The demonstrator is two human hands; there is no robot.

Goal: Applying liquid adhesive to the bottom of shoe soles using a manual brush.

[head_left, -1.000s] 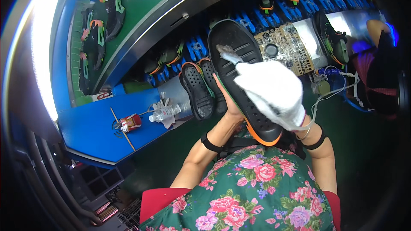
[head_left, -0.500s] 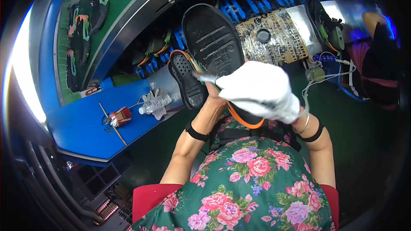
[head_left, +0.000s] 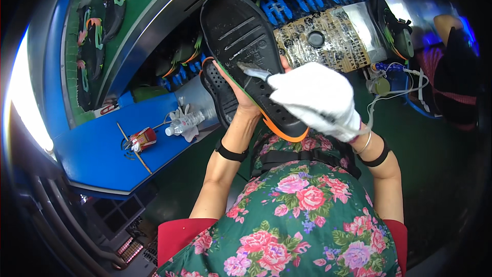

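Note:
My left hand is bare and grips a black shoe from below, the thumb along its left edge and fingertips showing at its right. The shoe's broad black underside faces me, with raised bars, small holes near the heel and orange and green trim. My right hand, in a white glove, is closed around a small brush, whose greyish tip lies over the middle of the sole. The glove hides the brush's handle. Just left of my left wrist, a second black sole with holes is partly covered.
A blue table on the left carries a clear plastic bottle, a red container and a thin stick. Ahead, a taped cardboard-covered plate holds a round black piece. Shoes stand on the blue-slatted conveyor and green surface. Another person is at right.
The shoe has moved left and slightly up, now covering more of the second sole. The brush tip has shifted from the shoe's left edge onto the middle of its sole.

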